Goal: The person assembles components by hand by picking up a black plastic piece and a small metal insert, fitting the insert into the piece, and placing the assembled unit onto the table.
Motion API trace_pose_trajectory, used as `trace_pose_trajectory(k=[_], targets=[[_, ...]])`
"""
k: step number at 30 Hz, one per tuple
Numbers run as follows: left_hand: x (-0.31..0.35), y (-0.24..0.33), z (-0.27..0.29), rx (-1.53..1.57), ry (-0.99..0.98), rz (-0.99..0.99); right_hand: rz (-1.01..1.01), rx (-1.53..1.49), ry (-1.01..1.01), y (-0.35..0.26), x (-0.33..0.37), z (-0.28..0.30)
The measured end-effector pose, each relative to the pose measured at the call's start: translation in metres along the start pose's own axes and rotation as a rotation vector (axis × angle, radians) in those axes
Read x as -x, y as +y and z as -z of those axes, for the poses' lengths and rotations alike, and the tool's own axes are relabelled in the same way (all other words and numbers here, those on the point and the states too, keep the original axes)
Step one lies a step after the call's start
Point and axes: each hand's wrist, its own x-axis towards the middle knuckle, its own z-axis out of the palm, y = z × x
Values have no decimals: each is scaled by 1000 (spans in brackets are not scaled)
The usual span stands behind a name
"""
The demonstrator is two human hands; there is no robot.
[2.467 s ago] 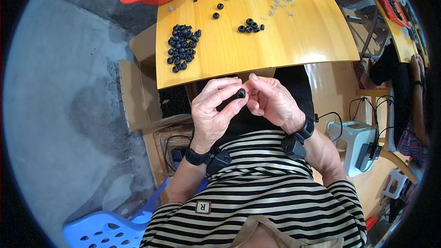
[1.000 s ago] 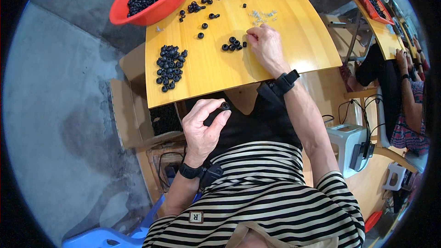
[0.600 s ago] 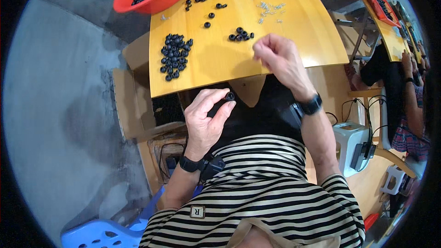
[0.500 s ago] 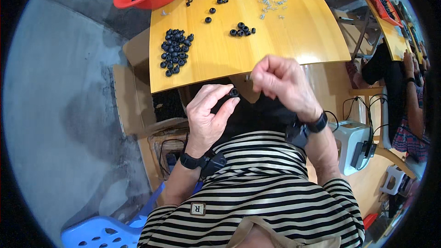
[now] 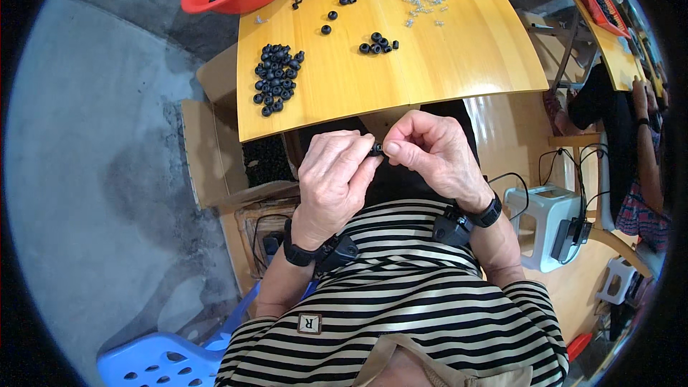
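1. Black part (image 5: pixel 375 149): held in front of the torso, just off the near edge of the table (image 5: pixel 459 64), betw. the 2 hands. Long axis approx. L–R, as far as can be seen; visible end pointed twd. the R hand; rest covered by fingers.
2. L hand (image 5: pixel 333 175): part pinched betw. thumb & index tips, other fingers curled, gap only as wide as the part.
3. R hand (image 5: pixel 438 156): thumb & index tips brought together right at the part's R end; whether a small pc. is gripped there can't be told.
4. Writing: 1 dark letter is borne by a small sq. patch (image 5: pixel 309 324) on the striped shirt (image 5: pixel 408 294).
5. Vs. 0.5 s ago: R hand moved in to the part, having been held apart from it; part's open end, then shown to the camera, now turned twd. the R hand. Vs. 1.0 s ago: R hand withdrawn from over the table.
6. On table: black parts pile (image 5: pixel 276 79), smaller cluster (image 5: pixel 377 44), clear bits (image 5: pixel 423 6); layout unchanged.
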Motion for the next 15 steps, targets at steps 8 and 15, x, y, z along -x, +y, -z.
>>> trace_pose_trajectory(k=[8,15], targets=[[0,1,0,24,1,1,108,44,24,-2,-2,-3],[3,-1,-3,171,-2,67,102,-123,-14,15,-9,1]])
